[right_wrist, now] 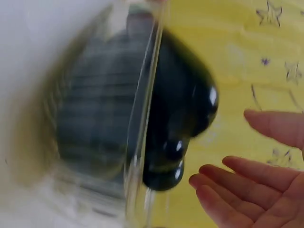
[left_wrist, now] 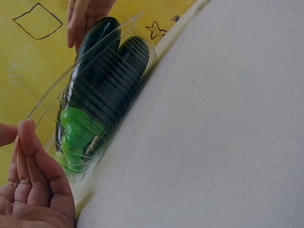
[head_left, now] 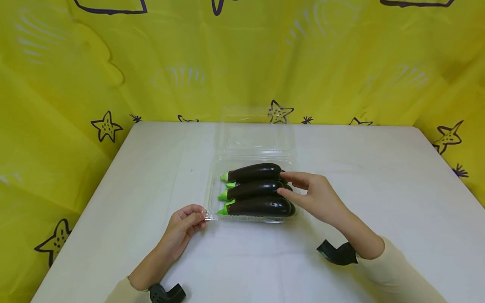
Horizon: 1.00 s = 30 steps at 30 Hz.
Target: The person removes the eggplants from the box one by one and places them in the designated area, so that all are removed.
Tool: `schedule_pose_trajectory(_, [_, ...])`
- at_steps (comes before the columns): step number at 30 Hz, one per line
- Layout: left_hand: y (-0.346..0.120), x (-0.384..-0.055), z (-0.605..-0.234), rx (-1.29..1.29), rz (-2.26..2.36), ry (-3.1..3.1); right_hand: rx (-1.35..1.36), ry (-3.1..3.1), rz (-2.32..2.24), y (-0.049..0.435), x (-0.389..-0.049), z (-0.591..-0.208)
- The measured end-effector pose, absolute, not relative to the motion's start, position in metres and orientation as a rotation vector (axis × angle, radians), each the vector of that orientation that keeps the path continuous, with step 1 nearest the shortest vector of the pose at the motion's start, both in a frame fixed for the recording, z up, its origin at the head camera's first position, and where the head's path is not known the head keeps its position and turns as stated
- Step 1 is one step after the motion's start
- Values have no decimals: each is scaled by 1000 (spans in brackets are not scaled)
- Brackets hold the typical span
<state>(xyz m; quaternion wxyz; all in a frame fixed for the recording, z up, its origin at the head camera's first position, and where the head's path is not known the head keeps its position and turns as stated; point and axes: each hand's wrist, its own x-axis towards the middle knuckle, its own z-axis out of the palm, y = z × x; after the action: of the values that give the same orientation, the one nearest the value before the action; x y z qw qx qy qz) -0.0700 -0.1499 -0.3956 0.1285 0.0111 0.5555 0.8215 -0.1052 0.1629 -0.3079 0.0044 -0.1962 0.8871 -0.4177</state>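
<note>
Eggplants point(head_left: 254, 190), glossy near-black with bright green caps, lie heaped in a clear plastic hinged box point(head_left: 242, 219), its see-through lid point(head_left: 255, 139) open at the far side, on a white worktop point(head_left: 159, 176). From where I stand, the bare left hand point(head_left: 185, 229) pinches the box's near-left corner; the right hand point(head_left: 316, 195), thumb and fingers parted, is empty by their blunt ends. Loading or unloading seems underway, which I cannot tell; next probably calls for gripping one or withdrawing cleanly.
</note>
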Motion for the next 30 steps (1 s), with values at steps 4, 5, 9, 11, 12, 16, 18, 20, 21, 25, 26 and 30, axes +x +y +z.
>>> schedule_pose_trajectory(4, [-150, -69, -396, 31, 2386, 1610, -867, 2910, -1139, 154, -88, -314])
schedule_pose_trajectory(5, [-150, -69, -396, 30, 2386, 1610, -928, 2942, -1094, 152, -85, -316])
schedule_pose_trajectory(9, [-150, -69, -397, 24, 2389, 1617, -1057, 3011, -977, 148, -80, -322])
schedule_pose_trajectory(11, [-150, -69, -397, 31, 2390, 1614, -1089, 3024, -931, 148, -81, -323])
schedule_pose_trajectory(12, [-150, -69, -397, 34, 2391, 1613, -1101, 3023, -911, 148, -81, -324])
schedule_pose_trajectory(16, [-150, -69, -397, 52, 2397, 1604, -1130, 3001, -841, 148, -82, -327])
schedule_pose_trajectory(18, [-150, -69, -397, 58, 2399, 1601, -1130, 2992, -839, 149, -82, -328])
schedule_pose_trajectory(20, [-149, -69, -398, 58, 2400, 1601, -1132, 2993, -843, 149, -83, -330])
schedule_pose_trajectory(21, [-149, -69, -398, 57, 2400, 1601, -1138, 2995, -842, 149, -83, -330])
schedule_pose_trajectory(25, [-149, -69, -398, 34, 2401, 1610, -1205, 3005, -800, 149, -84, -331])
schedule_pose_trajectory(26, [-149, -69, -398, 29, 2401, 1611, -1225, 3010, -787, 149, -84, -330])
schedule_pose_trajectory(30, [-149, -69, -399, 17, 2402, 1618, -1264, 3040, -799, 150, -80, -327])
